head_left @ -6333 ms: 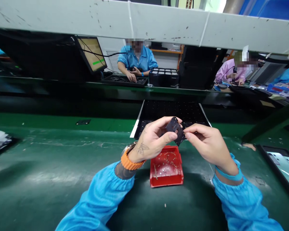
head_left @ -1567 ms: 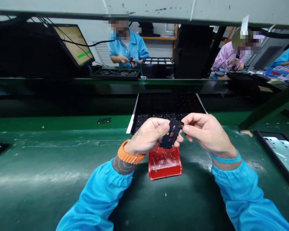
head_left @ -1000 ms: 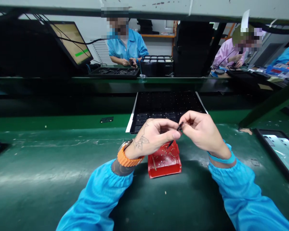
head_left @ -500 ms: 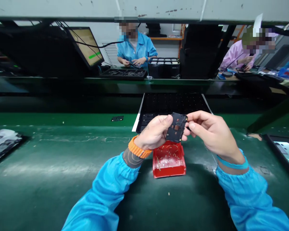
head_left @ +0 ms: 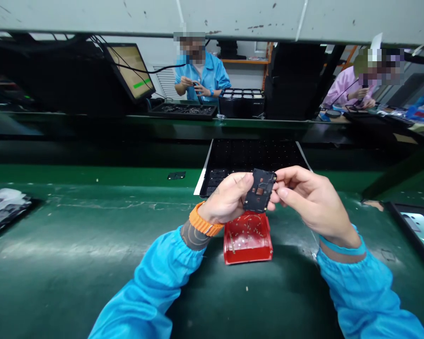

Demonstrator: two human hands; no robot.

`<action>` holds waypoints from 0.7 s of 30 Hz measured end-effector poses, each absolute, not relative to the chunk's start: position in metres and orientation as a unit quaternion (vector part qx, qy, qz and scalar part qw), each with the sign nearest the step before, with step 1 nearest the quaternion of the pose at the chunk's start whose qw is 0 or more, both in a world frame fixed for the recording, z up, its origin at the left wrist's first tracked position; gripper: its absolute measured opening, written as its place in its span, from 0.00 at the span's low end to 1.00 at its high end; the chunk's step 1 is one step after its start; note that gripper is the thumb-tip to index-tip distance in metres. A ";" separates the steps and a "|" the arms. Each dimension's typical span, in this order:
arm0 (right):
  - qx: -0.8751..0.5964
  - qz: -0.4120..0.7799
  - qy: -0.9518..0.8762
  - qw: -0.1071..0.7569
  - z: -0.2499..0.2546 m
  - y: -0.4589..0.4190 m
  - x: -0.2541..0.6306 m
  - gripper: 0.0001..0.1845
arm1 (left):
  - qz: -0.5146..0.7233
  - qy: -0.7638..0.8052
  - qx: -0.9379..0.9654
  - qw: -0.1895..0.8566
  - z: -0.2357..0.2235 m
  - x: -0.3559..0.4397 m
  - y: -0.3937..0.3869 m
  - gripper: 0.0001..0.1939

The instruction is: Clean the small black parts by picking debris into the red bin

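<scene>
Green bench (head_left: 74,282), and on it, from the left: one tray of pale pieces (head_left: 10,222), then one loose black plate (head_left: 176,175). The left hand (head_left: 229,195) pinches a second, the held plate (head_left: 259,190), above one red bin (head_left: 248,255) of uncounted bits, before one black tray (head_left: 254,154). Edge-on a second ago, that plate now shows its broad face, putting its corner within reach of the right hand (head_left: 307,197), whose grip I can't tell. Farthest right, one more tray (head_left: 397,221).
</scene>
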State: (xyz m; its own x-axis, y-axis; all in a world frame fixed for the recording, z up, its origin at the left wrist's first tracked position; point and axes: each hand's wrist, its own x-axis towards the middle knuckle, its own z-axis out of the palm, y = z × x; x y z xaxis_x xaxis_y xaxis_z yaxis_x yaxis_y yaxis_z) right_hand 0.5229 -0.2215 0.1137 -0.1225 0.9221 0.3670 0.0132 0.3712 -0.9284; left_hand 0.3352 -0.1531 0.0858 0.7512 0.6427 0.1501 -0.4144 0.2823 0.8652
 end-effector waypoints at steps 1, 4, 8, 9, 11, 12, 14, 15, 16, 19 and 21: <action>-0.378 0.414 -0.623 0.545 0.113 -0.221 0.523 0.09 | 0.333 0.118 0.505 0.788 0.085 0.335 -0.153 0.33; -0.396 0.404 -0.629 0.533 0.111 -0.215 0.523 0.09 | 0.323 0.133 0.542 0.765 0.084 0.338 -0.153 0.31; -0.429 0.406 -0.682 0.431 0.104 -0.199 0.544 0.11 | 0.287 0.167 0.612 0.718 0.077 0.343 -0.154 0.28; -0.446 0.395 -0.689 0.412 0.102 -0.193 0.556 0.12 | 0.278 0.181 0.638 0.695 0.074 0.339 -0.151 0.28; -0.521 0.347 -0.647 0.436 0.095 -0.181 0.586 0.14 | 0.279 0.232 0.705 0.610 0.064 0.321 -0.137 0.28; -0.570 0.317 -0.593 0.472 0.091 -0.174 0.604 0.15 | 0.286 0.273 0.740 0.544 0.057 0.306 -0.125 0.28; -0.653 0.232 -0.482 0.536 0.080 -0.157 0.639 0.16 | 0.288 0.425 0.788 0.339 0.041 0.266 -0.095 0.25; -0.671 0.210 -0.458 0.545 0.074 -0.147 0.655 0.14 | 0.247 0.525 0.787 0.208 0.032 0.244 -0.078 0.25; -0.688 0.193 -0.436 0.547 0.068 -0.136 0.669 0.12 | 0.229 0.581 0.765 0.158 0.022 0.222 -0.061 0.25; -0.739 0.175 -0.399 0.514 0.049 -0.092 0.697 0.10 | 0.191 0.650 0.730 0.090 -0.006 0.168 -0.019 0.28; -0.769 0.176 -0.394 0.472 0.040 -0.055 0.707 0.12 | 0.162 0.658 0.731 0.080 -0.021 0.148 0.000 0.30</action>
State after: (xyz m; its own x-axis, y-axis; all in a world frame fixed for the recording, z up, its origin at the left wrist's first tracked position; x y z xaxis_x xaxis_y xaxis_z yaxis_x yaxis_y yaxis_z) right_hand 0.7069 -0.0554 0.0398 0.6273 0.7722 0.1009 0.4397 -0.2443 -0.8643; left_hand 0.1482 0.0005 -0.0215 0.0818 0.9880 0.1312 0.9361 -0.1213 0.3301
